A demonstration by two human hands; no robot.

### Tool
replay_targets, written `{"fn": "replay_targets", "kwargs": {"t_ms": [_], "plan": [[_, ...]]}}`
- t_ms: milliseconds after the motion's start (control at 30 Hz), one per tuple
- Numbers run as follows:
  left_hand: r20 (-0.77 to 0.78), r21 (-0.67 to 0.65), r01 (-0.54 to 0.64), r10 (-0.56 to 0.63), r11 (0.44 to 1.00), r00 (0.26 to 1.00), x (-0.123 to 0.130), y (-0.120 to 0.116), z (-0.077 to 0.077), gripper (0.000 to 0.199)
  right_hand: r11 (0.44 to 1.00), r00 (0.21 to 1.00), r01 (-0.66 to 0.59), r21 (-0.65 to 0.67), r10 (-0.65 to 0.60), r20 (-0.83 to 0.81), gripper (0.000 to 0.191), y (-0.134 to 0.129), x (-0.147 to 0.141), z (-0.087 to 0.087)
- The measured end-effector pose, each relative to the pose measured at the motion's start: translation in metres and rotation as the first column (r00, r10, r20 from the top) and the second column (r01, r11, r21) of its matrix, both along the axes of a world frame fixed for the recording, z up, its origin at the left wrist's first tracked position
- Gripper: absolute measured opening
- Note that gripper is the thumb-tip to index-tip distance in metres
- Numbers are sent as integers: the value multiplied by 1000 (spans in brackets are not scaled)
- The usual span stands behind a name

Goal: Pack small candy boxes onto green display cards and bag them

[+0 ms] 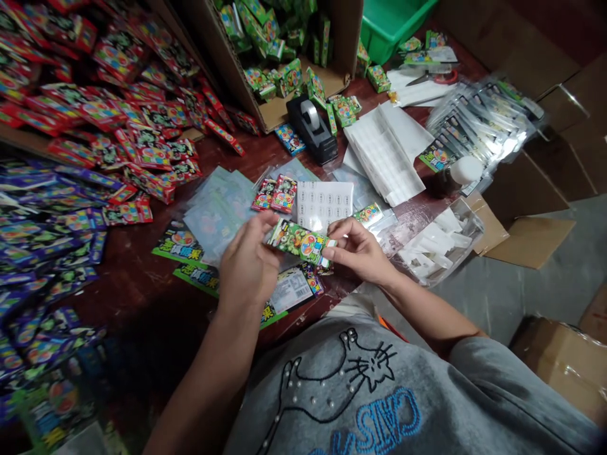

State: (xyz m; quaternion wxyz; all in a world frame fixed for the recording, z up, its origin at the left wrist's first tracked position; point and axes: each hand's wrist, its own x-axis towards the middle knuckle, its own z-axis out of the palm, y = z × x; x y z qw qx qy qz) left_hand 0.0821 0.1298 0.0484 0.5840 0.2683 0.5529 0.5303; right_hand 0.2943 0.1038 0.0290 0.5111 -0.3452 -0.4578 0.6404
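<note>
A small green printed box (303,244) is held up between both hands over the table. My left hand (251,259) grips its left end, thumb and fingers closed around it. At the box's right end, my right hand (358,249) pinches it between thumb and fingers. Two red boxes (283,193) lie just beyond, beside a sheet of round stickers (325,201). Clear plastic bags (213,208) are fanned out on the left, with green-edged printed cards (177,243) under them. A card with a white barcode label (291,287) lies below the held box.
Red boxes (118,114) and purple boxes (47,240) are heaped at left. Behind stand a carton (199,38) of green boxes, a tape dispenser (313,129) and a green bin (393,25). Filled bags (484,120), a dark bottle (443,181) and a tray of white pieces (465,253) are at right.
</note>
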Motion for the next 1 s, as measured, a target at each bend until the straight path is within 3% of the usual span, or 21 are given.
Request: {"fn": "replay_targets", "kwargs": {"t_ms": [100,233,367,467,533,700,767,900,1000], "plan": [[-8,-13,82,-82,997,997,1,-13,4,45,999,999,34,0,-34,-39,43,-1,-3,-6],[-71,-8,91,-91,996,993,2,-19,4,42,982,998,-6,189,-6,65,45,-3,-2,-5],[-162,21,131,-126,991,979,1,-21,4,44,893,943,-68,445,-88,321,41,-1,9,3],[-213,34,104,-95,994,973,1,-24,5,43,824,845,-185,535,-145,515,50,0,17,7],[-232,24,101,-93,995,968,3,-25,5,42,754,792,-263,602,-188,581,50,1,22,7],[-124,-66,78,-85,995,989,13,-23,7,38,422,678,-462,780,-399,618,20,5,33,10],[-88,-85,69,-76,994,993,16,-22,7,36,331,622,-520,787,-485,615,8,7,37,12],[-73,-91,53,-59,994,996,23,-22,6,38,211,571,-592,778,-571,590,13,5,43,16],[-54,-104,30,-36,994,998,26,-22,2,41,162,573,-580,798,-615,541,14,3,48,17]]}}
